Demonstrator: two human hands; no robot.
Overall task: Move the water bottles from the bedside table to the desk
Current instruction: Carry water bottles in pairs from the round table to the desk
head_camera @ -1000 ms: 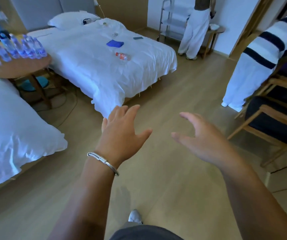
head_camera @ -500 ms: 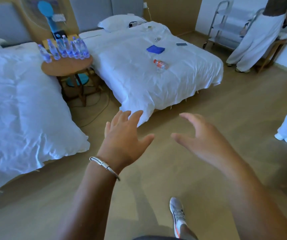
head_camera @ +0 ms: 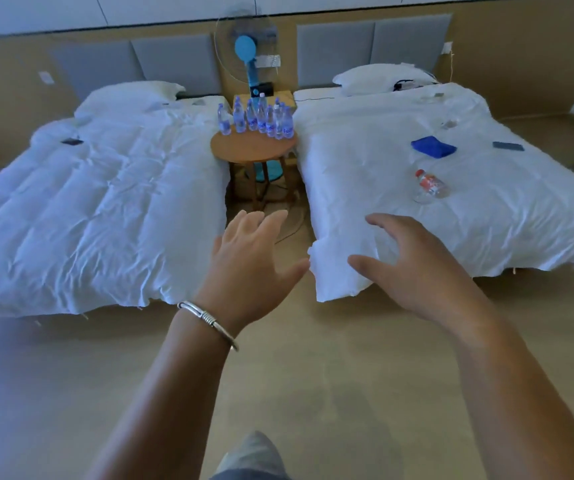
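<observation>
Current step, as judged: approach. No bottle is in hand yet. The left hand is raised in the near centre with fingers straight and spread wide, holding nothing. The right hand is just right of it, fingers loosely spread, also holding nothing.

The water bottles stand upright in a tight cluster on the far half of the round bedside table, which sits in the gap between the left bed and the right bed, well apart from both hands. The near half of the tabletop is bare wood.

Next move, as judged: advance up the gap between the beds, then close each hand round a bottle body at the near edge of the cluster (tight packing makes knocking neighbours a likely risk). The desk is not in view.

Containers: the bottles are clear with blue labels; fill level is too small to tell. A separate red-labelled bottle lies on its side on the right bed; it looks mostly empty.
</observation>
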